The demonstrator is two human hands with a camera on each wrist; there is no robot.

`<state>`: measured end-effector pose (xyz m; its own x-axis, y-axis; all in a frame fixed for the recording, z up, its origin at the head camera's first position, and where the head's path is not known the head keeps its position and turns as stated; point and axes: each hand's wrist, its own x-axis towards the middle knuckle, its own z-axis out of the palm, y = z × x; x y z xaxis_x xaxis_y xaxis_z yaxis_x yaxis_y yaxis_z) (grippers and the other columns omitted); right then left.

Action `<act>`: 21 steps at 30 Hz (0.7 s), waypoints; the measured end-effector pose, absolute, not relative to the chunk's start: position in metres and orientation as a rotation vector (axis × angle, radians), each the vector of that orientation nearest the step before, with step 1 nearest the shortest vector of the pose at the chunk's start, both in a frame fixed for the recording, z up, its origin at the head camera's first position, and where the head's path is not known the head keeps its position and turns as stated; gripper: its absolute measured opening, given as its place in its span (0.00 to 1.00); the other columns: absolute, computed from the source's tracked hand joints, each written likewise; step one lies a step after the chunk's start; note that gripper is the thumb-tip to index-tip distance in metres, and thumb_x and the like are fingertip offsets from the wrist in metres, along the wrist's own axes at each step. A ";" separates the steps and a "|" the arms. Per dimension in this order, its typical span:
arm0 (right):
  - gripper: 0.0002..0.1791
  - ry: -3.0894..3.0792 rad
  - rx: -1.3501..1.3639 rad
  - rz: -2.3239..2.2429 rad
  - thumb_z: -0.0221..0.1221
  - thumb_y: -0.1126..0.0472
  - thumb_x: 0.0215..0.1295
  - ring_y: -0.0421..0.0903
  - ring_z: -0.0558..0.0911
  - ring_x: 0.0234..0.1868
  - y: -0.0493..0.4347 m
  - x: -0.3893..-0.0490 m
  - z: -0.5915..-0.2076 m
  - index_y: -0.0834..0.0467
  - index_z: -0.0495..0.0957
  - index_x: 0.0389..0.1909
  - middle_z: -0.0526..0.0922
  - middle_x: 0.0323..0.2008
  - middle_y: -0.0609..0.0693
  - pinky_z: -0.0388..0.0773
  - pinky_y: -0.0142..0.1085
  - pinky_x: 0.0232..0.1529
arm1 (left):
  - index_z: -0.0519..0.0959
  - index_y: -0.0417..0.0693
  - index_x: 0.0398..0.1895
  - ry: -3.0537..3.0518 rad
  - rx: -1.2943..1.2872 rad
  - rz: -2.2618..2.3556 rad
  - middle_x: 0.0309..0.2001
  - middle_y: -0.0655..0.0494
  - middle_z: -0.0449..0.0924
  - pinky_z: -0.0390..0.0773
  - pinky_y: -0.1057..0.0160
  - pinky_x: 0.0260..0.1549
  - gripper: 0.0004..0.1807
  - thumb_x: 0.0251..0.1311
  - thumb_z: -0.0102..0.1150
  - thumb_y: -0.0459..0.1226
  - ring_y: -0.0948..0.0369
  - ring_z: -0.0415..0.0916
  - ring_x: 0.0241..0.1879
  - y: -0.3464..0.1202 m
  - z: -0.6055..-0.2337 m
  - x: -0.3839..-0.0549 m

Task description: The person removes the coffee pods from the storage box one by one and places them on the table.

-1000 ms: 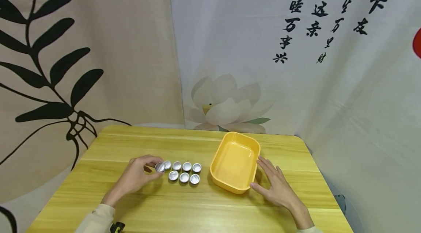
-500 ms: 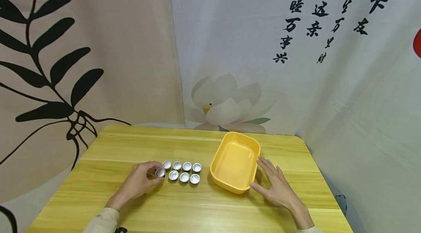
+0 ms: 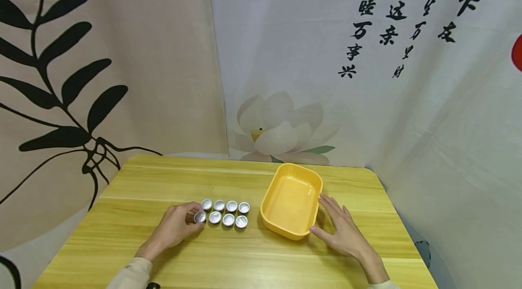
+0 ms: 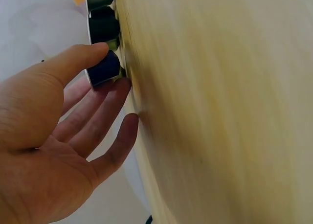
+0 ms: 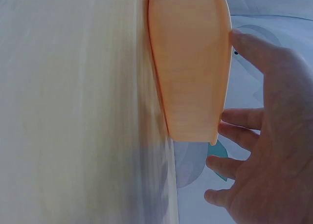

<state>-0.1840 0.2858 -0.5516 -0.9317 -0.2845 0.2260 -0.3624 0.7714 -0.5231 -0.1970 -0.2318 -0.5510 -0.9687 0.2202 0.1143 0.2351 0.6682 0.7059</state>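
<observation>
My left hand (image 3: 173, 226) pinches a coffee capsule (image 3: 200, 217) between thumb and fingers at the left end of the front row. In the left wrist view this capsule (image 4: 105, 70) has a dark blue body, with its foil lid edge facing left. Beside it, several more silver-topped capsules (image 3: 228, 220) stand on the table in two rows. On the right, my right hand (image 3: 344, 232) touches the rim of a yellow plastic tray (image 3: 267, 223) with spread fingertips and thumb. Seen from the right wrist, the tray wall (image 5: 190, 67) looks orange.
The wooden table (image 3: 228, 262) has rounded far corners. Behind it hangs a pale cloth backdrop (image 3: 285, 53) printed with a plant, a lotus and dark characters. The tray lies to the right of the capsules with bare tabletop between.
My left hand has come slightly nearer and to the right, lowering its capsule from beside the back row to the left end of the front row. My right hand and the tray stay put.
</observation>
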 end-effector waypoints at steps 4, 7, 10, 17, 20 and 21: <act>0.52 -2.831 0.516 0.871 0.74 0.37 0.72 0.73 0.62 0.88 0.286 -0.184 -0.552 0.57 0.65 0.88 0.64 0.89 0.59 0.51 0.83 0.83 | 0.89 0.44 0.53 -2.857 -0.379 -1.183 0.48 0.50 0.95 0.95 0.62 0.47 0.20 0.58 0.85 0.31 0.57 0.95 0.44 -0.228 -0.551 -0.197; 0.53 -2.833 0.515 0.870 0.74 0.37 0.72 0.73 0.62 0.88 0.286 -0.184 -0.552 0.57 0.65 0.88 0.64 0.89 0.59 0.51 0.83 0.83 | 0.89 0.44 0.53 -2.858 -0.380 -1.161 0.48 0.49 0.95 0.95 0.61 0.46 0.20 0.58 0.85 0.30 0.57 0.95 0.43 -0.227 -0.551 -0.197; 0.53 -2.836 0.515 0.867 0.74 0.37 0.72 0.73 0.62 0.88 0.286 -0.184 -0.552 0.57 0.65 0.88 0.64 0.89 0.59 0.51 0.83 0.83 | 0.89 0.45 0.52 -2.858 -0.385 -1.136 0.48 0.49 0.96 0.95 0.61 0.46 0.20 0.57 0.86 0.30 0.58 0.95 0.42 -0.227 -0.553 -0.198; 0.53 -2.837 0.513 0.866 0.74 0.37 0.72 0.73 0.62 0.88 0.285 -0.184 -0.552 0.57 0.65 0.88 0.64 0.89 0.58 0.51 0.83 0.83 | 0.88 0.47 0.50 -2.852 -0.403 -1.127 0.47 0.49 0.96 0.95 0.61 0.45 0.20 0.57 0.87 0.31 0.61 0.94 0.41 -0.227 -0.554 -0.199; 0.52 -2.833 0.515 0.857 0.73 0.37 0.72 0.74 0.62 0.88 0.285 -0.183 -0.551 0.57 0.65 0.88 0.64 0.89 0.59 0.51 0.83 0.82 | 0.88 0.48 0.50 -2.853 -0.398 -1.133 0.46 0.49 0.96 0.95 0.60 0.45 0.20 0.57 0.87 0.31 0.61 0.94 0.40 -0.227 -0.554 -0.200; 0.52 -2.832 0.516 0.856 0.73 0.37 0.72 0.74 0.63 0.88 0.285 -0.183 -0.551 0.57 0.65 0.88 0.64 0.89 0.59 0.51 0.83 0.82 | 0.88 0.48 0.49 -2.853 -0.397 -1.133 0.46 0.49 0.96 0.95 0.60 0.45 0.20 0.57 0.87 0.31 0.61 0.94 0.41 -0.227 -0.554 -0.200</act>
